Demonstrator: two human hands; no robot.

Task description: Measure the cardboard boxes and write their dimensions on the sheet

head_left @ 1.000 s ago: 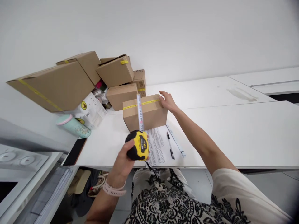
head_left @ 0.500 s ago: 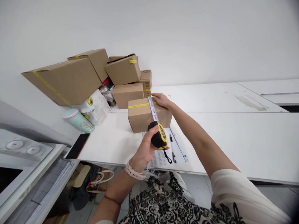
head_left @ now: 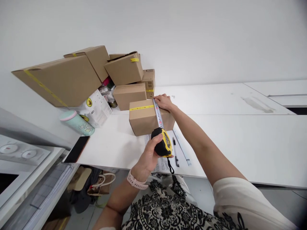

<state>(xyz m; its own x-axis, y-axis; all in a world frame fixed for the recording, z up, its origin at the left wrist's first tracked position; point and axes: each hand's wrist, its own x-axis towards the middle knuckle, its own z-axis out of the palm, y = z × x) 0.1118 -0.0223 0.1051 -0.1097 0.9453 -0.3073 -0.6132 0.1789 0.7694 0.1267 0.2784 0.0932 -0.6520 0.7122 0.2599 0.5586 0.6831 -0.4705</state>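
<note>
My left hand (head_left: 148, 156) is closed round a yellow and black tape measure (head_left: 163, 146), held just in front of a small cardboard box (head_left: 144, 118) with a yellow tape strip. The white blade (head_left: 157, 114) runs from the case up across the box's top to its far edge. There my right hand (head_left: 164, 102) pins the blade's end down with its fingertips. The box stands on a white table (head_left: 227, 140), partly over a printed sheet (head_left: 163, 163).
A black pen (head_left: 175, 152) lies on the sheet beside the box. Several cardboard boxes (head_left: 100, 75) are piled at the back left against the wall, with a mint green bottle (head_left: 76, 123) and a white carton in front. A dark phone (head_left: 76, 149) lies at the table's left corner.
My left hand has brought the tape case from low near my lap up to the box's front. My right hand slid from the box's right corner to the blade's end on top.
</note>
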